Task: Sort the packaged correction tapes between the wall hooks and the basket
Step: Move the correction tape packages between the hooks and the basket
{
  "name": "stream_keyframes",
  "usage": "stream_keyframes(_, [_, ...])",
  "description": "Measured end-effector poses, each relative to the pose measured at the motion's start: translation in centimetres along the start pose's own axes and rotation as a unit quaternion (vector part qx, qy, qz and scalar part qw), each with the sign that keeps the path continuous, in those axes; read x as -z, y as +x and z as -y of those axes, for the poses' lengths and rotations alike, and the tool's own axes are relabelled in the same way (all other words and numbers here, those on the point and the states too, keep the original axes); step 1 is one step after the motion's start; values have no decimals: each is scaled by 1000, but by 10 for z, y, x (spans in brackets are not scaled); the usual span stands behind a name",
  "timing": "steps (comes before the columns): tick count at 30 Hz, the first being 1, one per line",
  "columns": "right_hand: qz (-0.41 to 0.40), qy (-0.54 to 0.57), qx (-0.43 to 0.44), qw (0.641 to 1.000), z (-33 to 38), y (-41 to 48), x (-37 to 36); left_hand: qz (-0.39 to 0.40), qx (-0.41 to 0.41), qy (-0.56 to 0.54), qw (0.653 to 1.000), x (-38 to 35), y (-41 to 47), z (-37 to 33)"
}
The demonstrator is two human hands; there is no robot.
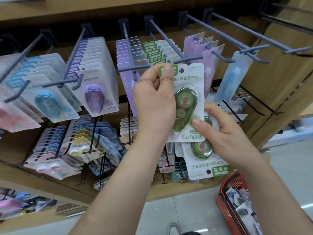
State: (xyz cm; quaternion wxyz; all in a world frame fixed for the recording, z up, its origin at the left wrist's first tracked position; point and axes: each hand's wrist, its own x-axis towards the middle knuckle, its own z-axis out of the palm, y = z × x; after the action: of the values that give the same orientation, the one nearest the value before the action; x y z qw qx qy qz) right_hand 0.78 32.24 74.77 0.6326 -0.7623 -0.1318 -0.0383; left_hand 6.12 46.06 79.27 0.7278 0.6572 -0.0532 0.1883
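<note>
1. Hands meet at frame centre, in front of the display. My view shows the left hand (153,106) pinching the green header of an upright green correction tape pack (188,99), thumb on the front and fingers curled behind.
2. The right hand (227,134) sits just below and to the right. Its thumb presses on the lower blister of that upright pack, and its fingers are wrapped round an upside-down green pack (202,161) held behind and beneath it.
3. The upright pack's top edge sits just below the crossbar of a grey-blue wall hook (166,39), where matching green packs (152,51) hang. I cannot tell whether its hole is on the hook.
4. Purple packs (96,92) and blue packs (47,102) hang on hooks towards the left of the frame.
5. A red basket (222,200) stands on the floor at lower right, with packages inside.
</note>
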Motion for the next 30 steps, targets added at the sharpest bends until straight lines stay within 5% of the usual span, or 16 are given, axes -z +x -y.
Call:
stream_keyframes(9, [4, 21, -31, 999, 2, 9, 2, 31, 82, 45, 995, 5, -7, -1])
stream_keyframes(16, [-10, 104, -81, 991, -8, 16, -6, 122, -47, 135, 982, 35, -44, 10])
stream_keyframes(24, [-136, 117, -118, 977, -23, -5, 11, 36, -10, 208, 977, 17, -17, 37])
stream_keyframes(30, [-208, 130, -83, 966, -18, -11, 10, 97, -3, 322, 942, 20, -16, 40])
